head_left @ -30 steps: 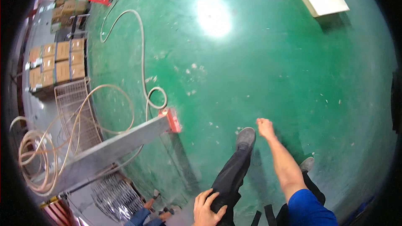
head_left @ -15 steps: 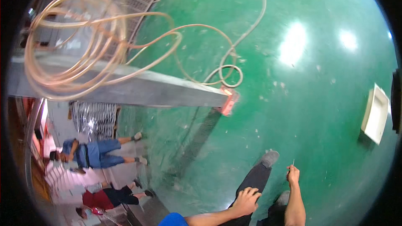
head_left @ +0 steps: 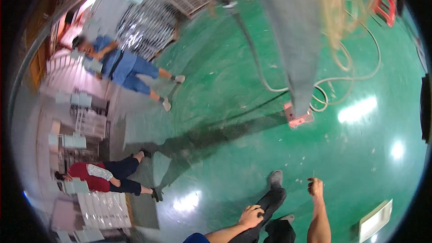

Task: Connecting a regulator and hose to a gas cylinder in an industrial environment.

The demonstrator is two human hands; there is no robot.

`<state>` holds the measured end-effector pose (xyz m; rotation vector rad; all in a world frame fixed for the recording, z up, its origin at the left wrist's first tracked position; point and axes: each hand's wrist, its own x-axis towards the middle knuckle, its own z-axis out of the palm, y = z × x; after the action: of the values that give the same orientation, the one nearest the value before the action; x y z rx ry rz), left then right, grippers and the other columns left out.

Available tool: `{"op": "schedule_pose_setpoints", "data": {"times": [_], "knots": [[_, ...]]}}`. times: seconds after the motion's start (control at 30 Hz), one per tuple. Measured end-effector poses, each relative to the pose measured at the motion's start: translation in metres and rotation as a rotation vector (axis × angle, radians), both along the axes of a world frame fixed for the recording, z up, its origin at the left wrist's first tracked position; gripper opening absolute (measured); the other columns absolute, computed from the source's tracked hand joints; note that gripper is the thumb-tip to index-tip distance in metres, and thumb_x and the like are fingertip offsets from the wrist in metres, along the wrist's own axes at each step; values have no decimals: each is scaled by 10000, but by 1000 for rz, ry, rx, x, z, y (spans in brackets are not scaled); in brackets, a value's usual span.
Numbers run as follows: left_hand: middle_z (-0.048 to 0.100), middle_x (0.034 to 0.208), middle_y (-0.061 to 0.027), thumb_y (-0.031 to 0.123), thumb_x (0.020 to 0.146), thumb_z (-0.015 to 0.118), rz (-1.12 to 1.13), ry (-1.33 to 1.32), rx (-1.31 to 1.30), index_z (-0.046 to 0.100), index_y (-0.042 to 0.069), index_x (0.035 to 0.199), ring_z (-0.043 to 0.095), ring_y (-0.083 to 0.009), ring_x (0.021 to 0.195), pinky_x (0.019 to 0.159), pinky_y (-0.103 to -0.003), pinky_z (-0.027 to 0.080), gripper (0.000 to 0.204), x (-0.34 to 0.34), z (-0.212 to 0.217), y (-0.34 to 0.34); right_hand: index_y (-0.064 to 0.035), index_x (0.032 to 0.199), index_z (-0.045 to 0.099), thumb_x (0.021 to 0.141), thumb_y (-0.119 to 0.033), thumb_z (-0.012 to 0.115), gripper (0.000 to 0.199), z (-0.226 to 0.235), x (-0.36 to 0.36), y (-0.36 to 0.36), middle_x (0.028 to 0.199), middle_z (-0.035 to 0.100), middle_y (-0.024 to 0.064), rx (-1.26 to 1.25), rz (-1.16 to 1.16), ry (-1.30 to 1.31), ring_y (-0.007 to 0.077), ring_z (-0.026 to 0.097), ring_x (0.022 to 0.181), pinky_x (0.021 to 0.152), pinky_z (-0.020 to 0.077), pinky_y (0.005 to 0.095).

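My right hand [head_left: 316, 187] hangs over the green floor [head_left: 234, 162], its fingers curled closed around a thin, pale, stick-like thing whose tip faintly shows above the fingers. What kind of thing it is, I cannot make out. Lower and to the left, my left hand [head_left: 251, 217] is in front of my dark trouser leg [head_left: 271, 201]. Its fingers are loosely bent and slightly apart, with nothing seen in them. Whether it touches the trousers I cannot tell. My grey shoe [head_left: 276, 179] is on the floor just beyond.
A grey column [head_left: 297, 40] stands ahead on a red base [head_left: 297, 117], with a pale hose [head_left: 369, 76] looped beside it. A white tray [head_left: 377, 220] lies at lower right, a red stool [head_left: 384, 6] far right. Two people, in blue [head_left: 130, 67] and red [head_left: 92, 184], stand left.
The view has swung left: column and hose now sit further right, and the two people show larger. The tray has shifted down in view. Both hands keep nearly the same pose.
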<state>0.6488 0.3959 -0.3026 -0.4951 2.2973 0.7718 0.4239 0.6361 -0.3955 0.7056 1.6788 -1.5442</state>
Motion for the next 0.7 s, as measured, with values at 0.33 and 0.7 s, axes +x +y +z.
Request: {"op": "schedule_pose_setpoints", "data": {"times": [0.33,0.7], "knots": [[693,1008,-118,166,810,725,1034,407,148,716,80,932,658,-291,929,789,-366,526,149,48,-15,-70,8,978,689,865,-219,449,349,68,-32,-188,624,486,26,6,482,-37,133,451,479,414,318,273],[674,1062,-131,372,830,666,1132,-327,234,674,75,1057,645,-303,990,888,-394,498,374,155,2,-153,-43,924,678,872,-210,523,234,96,-109,-308,610,487,19,214,571,-192,135,444,431,375,318,292]]}}
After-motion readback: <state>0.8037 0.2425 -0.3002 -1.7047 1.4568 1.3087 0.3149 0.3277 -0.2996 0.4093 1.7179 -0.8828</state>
